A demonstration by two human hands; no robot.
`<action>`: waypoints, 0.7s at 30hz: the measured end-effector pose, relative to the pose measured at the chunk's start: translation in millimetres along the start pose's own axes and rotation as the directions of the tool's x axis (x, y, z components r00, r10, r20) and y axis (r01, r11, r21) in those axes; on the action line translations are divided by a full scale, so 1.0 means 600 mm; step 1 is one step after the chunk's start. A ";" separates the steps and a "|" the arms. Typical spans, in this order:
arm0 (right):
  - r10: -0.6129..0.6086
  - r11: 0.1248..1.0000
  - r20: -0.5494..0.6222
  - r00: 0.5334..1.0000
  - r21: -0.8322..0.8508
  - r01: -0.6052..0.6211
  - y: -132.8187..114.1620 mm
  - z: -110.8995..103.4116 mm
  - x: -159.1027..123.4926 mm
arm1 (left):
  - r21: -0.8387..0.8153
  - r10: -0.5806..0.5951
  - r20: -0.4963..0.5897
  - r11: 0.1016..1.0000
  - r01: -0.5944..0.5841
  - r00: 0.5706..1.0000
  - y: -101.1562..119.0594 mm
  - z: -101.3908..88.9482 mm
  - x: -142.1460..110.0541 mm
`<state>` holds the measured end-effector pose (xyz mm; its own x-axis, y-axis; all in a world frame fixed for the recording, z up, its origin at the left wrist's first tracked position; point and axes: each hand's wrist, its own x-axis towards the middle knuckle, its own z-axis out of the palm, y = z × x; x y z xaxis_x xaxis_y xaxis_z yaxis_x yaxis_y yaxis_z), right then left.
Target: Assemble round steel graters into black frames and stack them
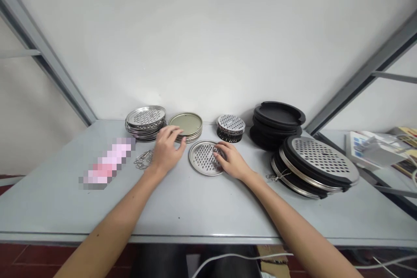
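My left hand (167, 150) reaches over the near-left edge of a stack of flat greenish-gold metal lids (186, 124), thumb and fingers apart. Whether its fingertips touch the top lid, I cannot tell. A round perforated metal plate (204, 158) with a raised rim lies on the table in front of that stack. On its right edge sits my right hand (232, 160), fingers curled over the rim and holes. Small metal wire clips (143, 159) lie in a loose pile left of my left wrist.
More perforated plates (146, 117) are stacked at the back left. Smaller perforated discs (231, 124) stand behind my right hand. Black round trays (278, 115) and assembled black-and-metal discs (321, 160) are piled at the right. A blurred pink item (109, 163) lies on the grey table (182, 208).
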<state>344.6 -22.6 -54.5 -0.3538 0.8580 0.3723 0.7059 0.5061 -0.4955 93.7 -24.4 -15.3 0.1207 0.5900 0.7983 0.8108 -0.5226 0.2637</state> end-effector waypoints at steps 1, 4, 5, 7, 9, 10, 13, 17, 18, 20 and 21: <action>0.000 1.000 0.001 1.000 0.001 0.000 -0.001 -0.001 0.000 | 0.059 -0.034 -0.063 0.998 0.037 0.997 -0.010 -0.003 0.003; 0.000 1.000 0.009 1.000 0.001 0.000 -0.002 -0.001 0.000 | 0.180 -0.168 -0.216 0.961 0.209 0.962 -0.044 -0.016 0.011; -0.002 1.000 0.014 1.000 -0.002 0.002 -0.002 -0.002 0.000 | 0.188 -0.209 -0.251 0.947 0.260 0.945 -0.056 -0.019 0.012; -0.002 1.000 0.026 1.000 -0.011 0.003 -0.002 -0.002 0.000 | 0.213 -0.272 -0.269 0.919 0.333 0.924 -0.080 -0.023 0.011; -0.006 1.000 0.036 0.999 -0.016 0.007 -0.002 -0.003 0.000 | 0.256 -0.303 -0.272 0.892 0.372 0.913 -0.100 -0.023 0.007; -0.010 1.000 0.039 0.999 -0.018 0.011 -0.002 -0.003 0.000 | 0.275 -0.312 -0.267 0.882 0.382 0.912 -0.109 -0.022 0.005; -0.027 0.999 0.038 0.999 -0.019 0.027 -0.001 -0.004 0.000 | 0.296 -0.340 -0.252 0.865 0.406 0.906 -0.127 -0.019 0.000; -0.038 0.999 0.042 0.998 -0.017 0.039 0.000 -0.005 -0.001 | 0.221 -0.310 -0.236 0.906 0.361 0.921 -0.136 -0.016 0.000; -0.040 0.999 0.044 0.998 -0.017 0.041 0.000 -0.005 -0.001 | 0.197 -0.284 -0.234 0.923 0.332 0.930 -0.136 -0.016 0.000; -0.045 0.999 0.046 0.998 -0.015 0.046 0.000 -0.005 -0.001 | 0.157 -0.243 -0.237 0.946 0.284 0.941 -0.135 -0.016 0.002; -0.048 0.999 0.047 0.998 -0.015 0.049 0.001 -0.006 -0.001 | 0.139 -0.233 -0.242 0.952 0.272 0.942 -0.133 -0.016 0.003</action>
<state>347.1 -23.3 -52.3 -0.4157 0.8359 0.3584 0.6970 0.5460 -0.4649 24.0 12.5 -29.8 -0.2143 0.5284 0.8215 0.8847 -0.2514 0.3925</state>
